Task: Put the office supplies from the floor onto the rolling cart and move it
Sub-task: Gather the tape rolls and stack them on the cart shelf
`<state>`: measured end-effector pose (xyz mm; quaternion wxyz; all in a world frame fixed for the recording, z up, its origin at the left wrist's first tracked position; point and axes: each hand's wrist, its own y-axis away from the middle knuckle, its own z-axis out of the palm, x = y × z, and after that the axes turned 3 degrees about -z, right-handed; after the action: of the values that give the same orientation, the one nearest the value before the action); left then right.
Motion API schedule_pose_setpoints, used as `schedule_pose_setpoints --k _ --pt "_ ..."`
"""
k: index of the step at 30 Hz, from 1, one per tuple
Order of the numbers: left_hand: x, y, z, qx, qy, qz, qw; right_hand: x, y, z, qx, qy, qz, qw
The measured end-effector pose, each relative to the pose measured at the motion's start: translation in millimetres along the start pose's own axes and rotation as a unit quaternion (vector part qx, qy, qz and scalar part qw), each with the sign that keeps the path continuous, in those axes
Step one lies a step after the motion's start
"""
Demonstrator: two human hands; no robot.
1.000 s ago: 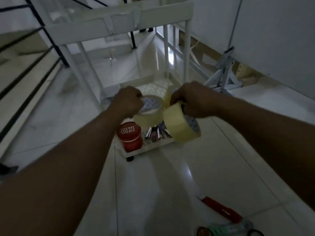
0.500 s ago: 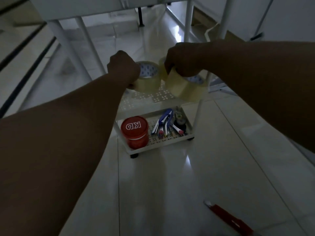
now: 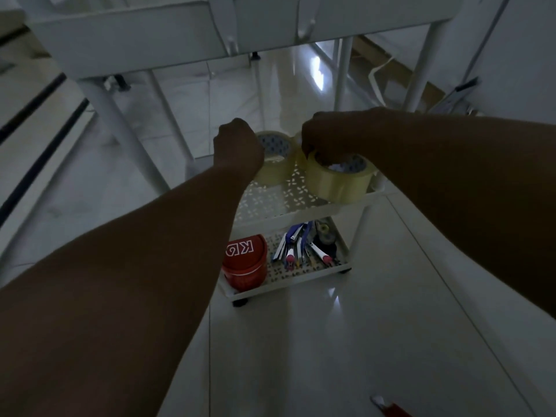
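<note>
We see the cart [image 3: 301, 210] filling the far half of the view, white, with three perforated shelves on thin posts. Its bottom shelf holds a red tub [image 3: 245, 264] at the left and a stapler with pens [image 3: 301, 248] at the right. Our two forearms reach in over the middle shelf.

Our left hand [image 3: 237, 145] curls round the left roll [image 3: 275, 158], and our right hand [image 3: 328, 136] has its fingers hooked into the core of the right roll [image 3: 338, 182]. Both rolls sit low over the middle shelf, just beside each other; the right one is near the shelf's near-right corner (whether either already rests on the mesh we cannot tell).

We judge the rolls light and stiff, with a smooth, rather slippery outer face, so the core or a pinch across the rim gives the surest hold. They could roll if set on edge, so flat is safer.

A red cutter [image 3: 391, 410] lies on the floor at the near edge, not yet picked up.
</note>
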<state>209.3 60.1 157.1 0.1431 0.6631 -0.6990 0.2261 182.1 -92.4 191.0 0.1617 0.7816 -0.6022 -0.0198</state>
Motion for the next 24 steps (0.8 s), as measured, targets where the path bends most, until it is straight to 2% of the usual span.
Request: schedule_pose_setpoints --k 7,11,13,16,19,22,24 --pt "0 -1 5 0.017 0.002 0.031 0.999 0 1 -5 -0.007 -0.005 0.011 1.000" --pt "-5 -5 7 0.004 0.000 0.030 1.000 3 -1 -22 0.019 -0.047 0.036 0.998" --pt "-5 -4 9 -0.007 -0.011 0.039 0.999 5 -3 -28 0.030 -0.112 0.079 0.990" --pt "-6 -5 8 -0.008 -0.004 0.040 0.999 8 -9 -27 0.051 -0.225 0.155 0.961" --pt "-11 -9 7 -0.005 0.028 0.027 0.999 8 -11 -15 0.105 -0.266 0.210 0.935" --pt "-14 -8 8 0.001 0.023 0.042 0.999 11 -15 -1 0.165 -0.361 0.274 0.876" --pt "-13 -6 8 0.000 0.017 0.054 0.998 12 -15 4 0.190 -0.369 0.309 0.856"
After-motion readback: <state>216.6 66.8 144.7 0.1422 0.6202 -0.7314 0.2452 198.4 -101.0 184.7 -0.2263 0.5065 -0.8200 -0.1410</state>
